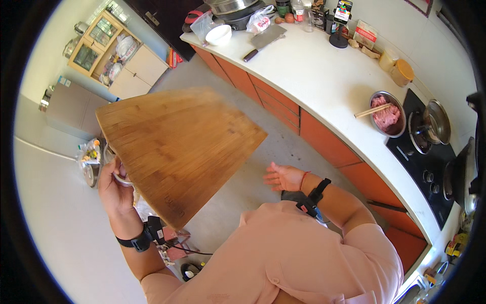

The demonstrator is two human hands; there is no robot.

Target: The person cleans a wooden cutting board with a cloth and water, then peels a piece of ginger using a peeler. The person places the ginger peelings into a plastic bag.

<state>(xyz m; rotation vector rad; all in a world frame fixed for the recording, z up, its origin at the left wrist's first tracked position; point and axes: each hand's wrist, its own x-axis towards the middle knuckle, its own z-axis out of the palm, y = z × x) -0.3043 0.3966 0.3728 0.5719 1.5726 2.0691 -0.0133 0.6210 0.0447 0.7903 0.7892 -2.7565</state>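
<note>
My left hand [118, 188] grips the metal handle at the edge of a large wooden cutting board [178, 148], which is raised and tilted over the floor. The board's far right edge is slightly blurred. My right hand [283, 177] is in the air to the right of the board, fingers apart, holding nothing. On the white counter [315, 68] a metal bowl [403, 127] holds raw minced meat [385, 116] with wooden chopsticks [374, 110] lying across it. A cleaver [267, 37] with a dark handle lies farther back on the counter.
A black gas stove [417, 167] with a pan [436, 121] and a wok [461, 176] is at the right. A white bowl [219, 35], bottles, jars and a phone on a stand [340, 26] line the counter. A light wooden cabinet [133, 76] stands at the back left.
</note>
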